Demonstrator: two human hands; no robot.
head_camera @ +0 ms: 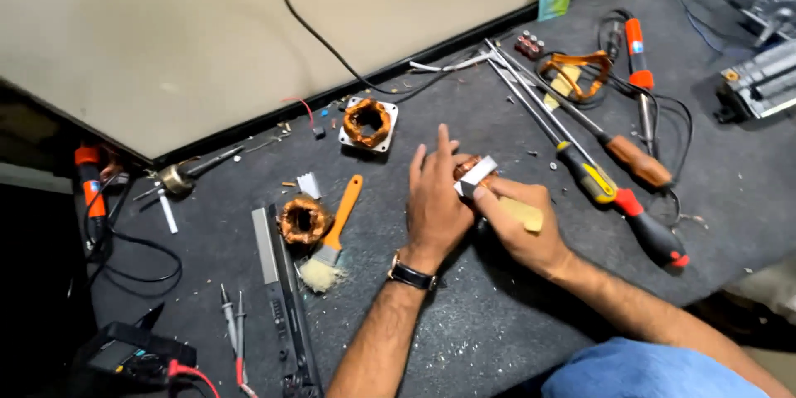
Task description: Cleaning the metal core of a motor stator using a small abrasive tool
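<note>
A: The left hand (435,203) is clamped over a copper-wound coil (468,169) on the dark bench (514,315). If that grip slackens, the coil could twist under the tool.

B: And the right hand (522,228) pinches a wood-handled tool (521,214); pressed hard, it might nick windings.

A: The coil looks reddish-brown, with a white piece (477,177) against it, mostly hidden between both hands.

Left hand (435,203) and right hand (518,228) grip copper coil (469,169); brush (336,232) nearby.
</note>
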